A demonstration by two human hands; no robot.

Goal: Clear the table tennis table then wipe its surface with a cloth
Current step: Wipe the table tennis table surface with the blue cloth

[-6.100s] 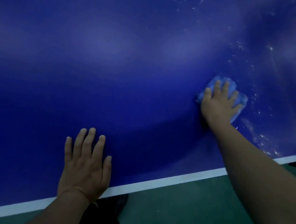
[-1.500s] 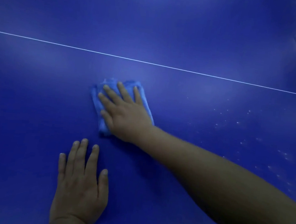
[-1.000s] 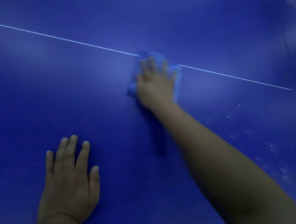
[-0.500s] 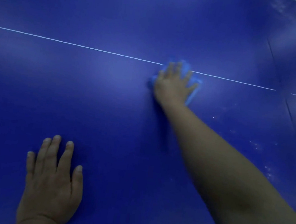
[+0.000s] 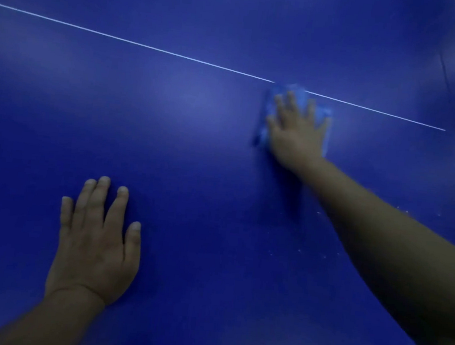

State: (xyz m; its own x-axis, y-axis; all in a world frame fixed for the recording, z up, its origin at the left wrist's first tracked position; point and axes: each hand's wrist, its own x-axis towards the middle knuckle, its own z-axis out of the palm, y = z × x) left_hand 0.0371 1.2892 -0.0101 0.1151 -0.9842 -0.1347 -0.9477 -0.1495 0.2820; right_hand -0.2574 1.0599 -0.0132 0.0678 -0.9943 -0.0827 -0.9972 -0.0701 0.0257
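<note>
The blue table tennis table [image 5: 195,147] fills the view, with a thin white centre line [image 5: 155,49] running across it. My right hand [image 5: 296,134] reaches far forward and presses flat, fingers spread, on a light blue cloth [image 5: 322,113] that lies on the white line; most of the cloth is hidden under the hand. My left hand [image 5: 94,245] lies palm down on the table nearer to me, fingers straight, holding nothing.
Small white specks [image 5: 299,250] dot the surface to the right, near my right forearm. A dark seam [image 5: 446,79] between the table halves runs down the far right.
My right hand has kept sliding the cloth to the right along the white line. The left hand stays flat on the table.
</note>
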